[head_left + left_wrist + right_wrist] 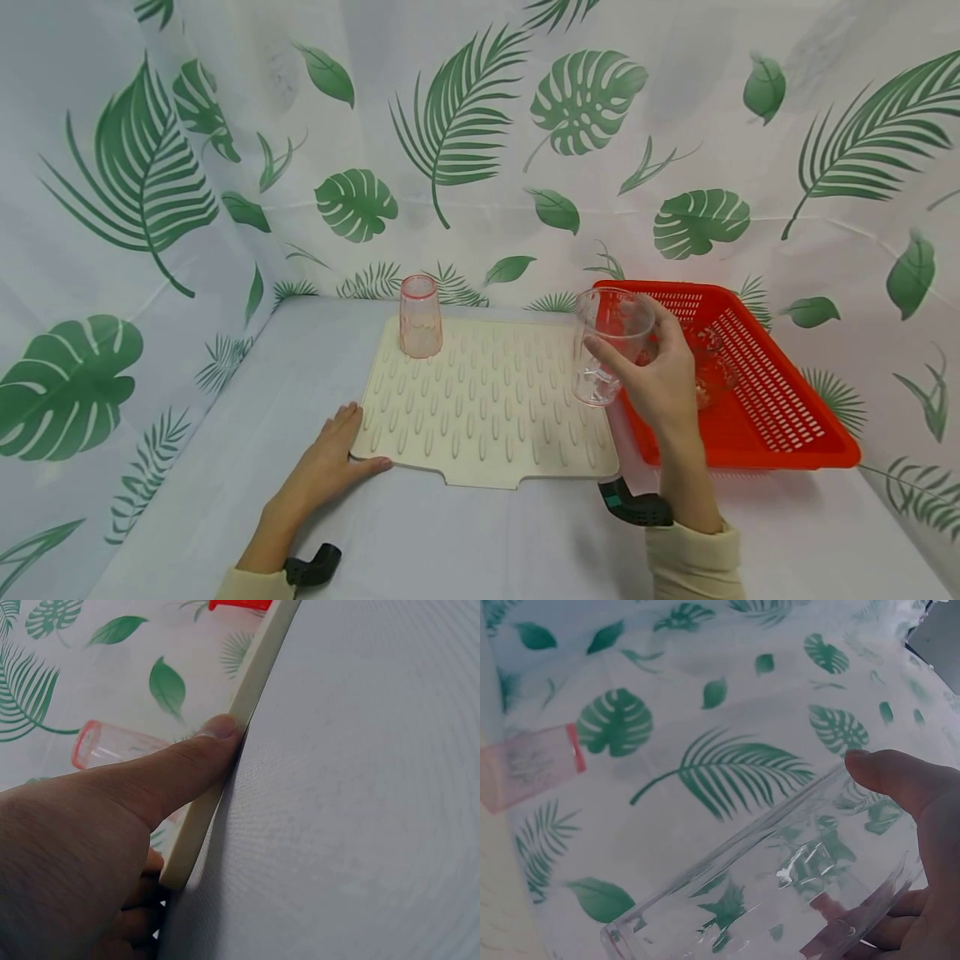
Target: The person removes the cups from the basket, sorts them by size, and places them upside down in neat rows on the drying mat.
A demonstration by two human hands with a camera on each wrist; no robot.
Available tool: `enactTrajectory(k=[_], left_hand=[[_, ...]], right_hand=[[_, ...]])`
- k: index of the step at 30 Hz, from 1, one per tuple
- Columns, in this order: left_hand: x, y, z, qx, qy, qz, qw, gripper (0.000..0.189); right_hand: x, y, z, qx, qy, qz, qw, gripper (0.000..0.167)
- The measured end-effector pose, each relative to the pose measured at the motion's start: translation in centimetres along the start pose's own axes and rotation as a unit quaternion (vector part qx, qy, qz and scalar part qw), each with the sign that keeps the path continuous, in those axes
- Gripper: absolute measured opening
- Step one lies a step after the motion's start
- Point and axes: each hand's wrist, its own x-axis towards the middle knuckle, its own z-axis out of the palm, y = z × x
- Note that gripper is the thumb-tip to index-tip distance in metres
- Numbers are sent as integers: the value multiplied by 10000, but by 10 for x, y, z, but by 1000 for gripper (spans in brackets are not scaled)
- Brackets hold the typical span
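My right hand [663, 375] grips a clear drinking glass [597, 362] by its side, thumb in front and fingers behind. It is held above the right part of a cream draining board [480, 400] with raised ridges, close to a red basket [780, 457]. In the right wrist view, the clear glass [780, 892] lies slantwise across the lower part. A pink-tinted glass [421, 321] stands on the board's far left corner, narrow end up. My left hand [326, 458] rests at the board's near left corner, thumb against the front edge and fingers along the left side.
Inside the basket lie clear glasses [712, 367], partly hidden by my right hand. A white cloth [525, 542] covers the table. Leaf-printed curtain [480, 125] hangs behind the board and basket and along the left side.
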Motion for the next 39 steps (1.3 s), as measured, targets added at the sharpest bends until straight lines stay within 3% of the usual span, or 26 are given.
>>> enactTrajectory(k=[15,21,27,33,39], left_hand=[[3,4,-9,-19,-241,-134,9996,111],[14,22,-17,-66,-348,-165,9992,108],[24,57,-27,-639,-310,380,9967,105],[31,94,-39,-1204,-136,983,9877,100],[36,124,-44,-1885,54,1728,9667,85]], right_hand=[[-5,-2,19,428,-831,-489,9944,81],[-8,-4,25,457,-943,-531,9931,83],[-12,-2,33,647,-1214,-680,9882,84],[-13,-1,40,839,-1492,-953,9806,84],[-14,-2,46,899,-1730,-1318,9719,83]])
